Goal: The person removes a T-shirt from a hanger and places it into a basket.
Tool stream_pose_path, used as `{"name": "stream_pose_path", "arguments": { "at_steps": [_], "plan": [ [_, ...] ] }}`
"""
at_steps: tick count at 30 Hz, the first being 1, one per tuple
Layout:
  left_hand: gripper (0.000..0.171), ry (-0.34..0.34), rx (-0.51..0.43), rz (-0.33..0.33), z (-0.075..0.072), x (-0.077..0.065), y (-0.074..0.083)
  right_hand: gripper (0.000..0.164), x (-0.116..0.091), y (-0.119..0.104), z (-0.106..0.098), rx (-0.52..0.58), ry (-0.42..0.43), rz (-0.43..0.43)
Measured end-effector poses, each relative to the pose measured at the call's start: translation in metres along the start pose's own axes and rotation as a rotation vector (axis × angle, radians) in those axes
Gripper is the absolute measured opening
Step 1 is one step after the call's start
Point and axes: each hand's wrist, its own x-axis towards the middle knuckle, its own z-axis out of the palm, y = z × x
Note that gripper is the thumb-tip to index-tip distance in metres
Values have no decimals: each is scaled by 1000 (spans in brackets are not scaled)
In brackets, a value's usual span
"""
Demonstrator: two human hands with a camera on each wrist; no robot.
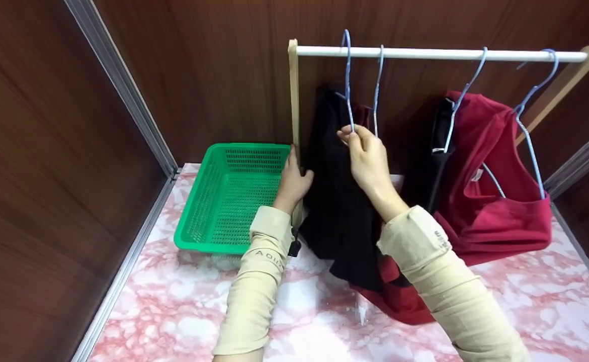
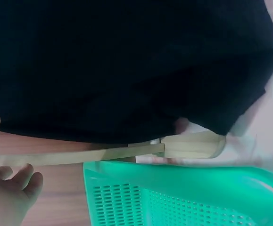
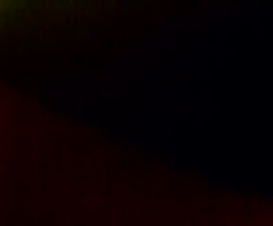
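My right hand (image 1: 369, 160) pinches the wire of a blue-and-white hanger (image 1: 348, 95) between thumb and fingers. The hook of that hanger rises above the white rail (image 1: 427, 53), higher than the other hooks. Black clothing (image 1: 335, 201) hangs below the hand, with a red garment (image 1: 409, 304) under it on the floor. My left hand (image 1: 293, 182) is at the rack's left wooden post (image 1: 295, 95), fingers along it and thumb spread to the right. In the left wrist view the left fingers (image 2: 27, 181) lie against the post beside black cloth (image 2: 127, 70). Near-darkness fills the right wrist view.
A green basket (image 1: 187, 221) stands left of the rack, its rim close to my left hand. Another hanger (image 1: 379, 90) hangs just right of mine. Farther right hang a black garment (image 1: 422, 176) and a crimson top (image 1: 495, 229). Brown panels (image 1: 198, 75) enclose the marbled floor (image 1: 173, 311).
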Motion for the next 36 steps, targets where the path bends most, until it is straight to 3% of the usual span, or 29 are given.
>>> {"name": "stream_pose_path", "arguments": {
  "at_steps": [8,13,19,27,36],
  "plan": [
    [77,-32,51,-4,-4,-6,-2,27,-18,9,5,39,77,-88],
    [78,-45,131,-23,-10,-9,4,26,-28,9,1,-28,77,-116],
    [73,-12,190,2,-19,-8,12,24,-40,5,-2,-114,83,-127],
    [47,41,278,75,-29,-12,27,25,-62,15,2,53,107,-110],
    [50,103,310,180,-31,-26,39,25,-98,56,7,133,153,-97]
  ]
}}
